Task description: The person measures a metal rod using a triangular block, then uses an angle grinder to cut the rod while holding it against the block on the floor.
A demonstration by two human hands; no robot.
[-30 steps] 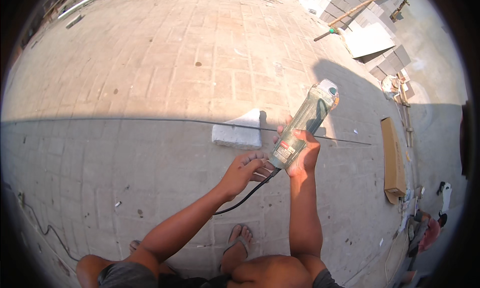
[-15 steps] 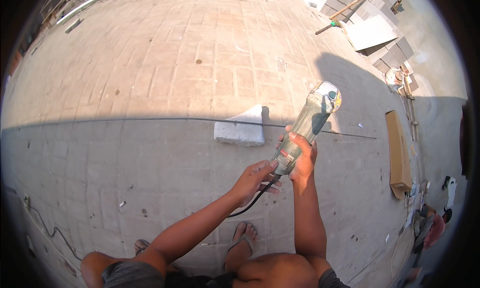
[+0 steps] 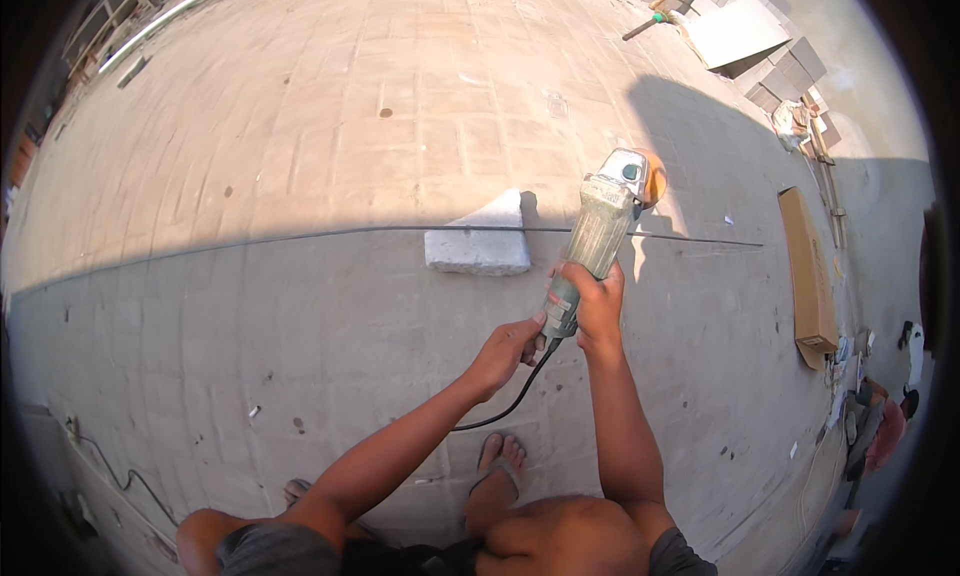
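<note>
My right hand (image 3: 598,306) is wrapped round the grey-green body of an angle grinder (image 3: 597,226), which points up and away from me. At its far end an orange disc (image 3: 655,180) shows on the right side of the metal head. My left hand (image 3: 508,354) grips the rear end of the grinder, its fingertips partly hidden. A black cord (image 3: 525,388) curves from there toward my feet. Left of the grinder, a thin dark metal rod (image 3: 360,230) lies across a pale, roughly wedge-shaped block (image 3: 478,251); the grinder overlaps the rod in view.
A long cardboard box (image 3: 808,276) lies on the right. Grey blocks (image 3: 785,71) and a white panel (image 3: 735,34) stand at the far right. Another person (image 3: 885,431) crouches at the right edge. A cable (image 3: 125,476) runs along the lower left floor.
The grinder has turned slightly, so more of its orange disc shows on the right. Its head now sits a little further left. Both hands keep hold of it.
</note>
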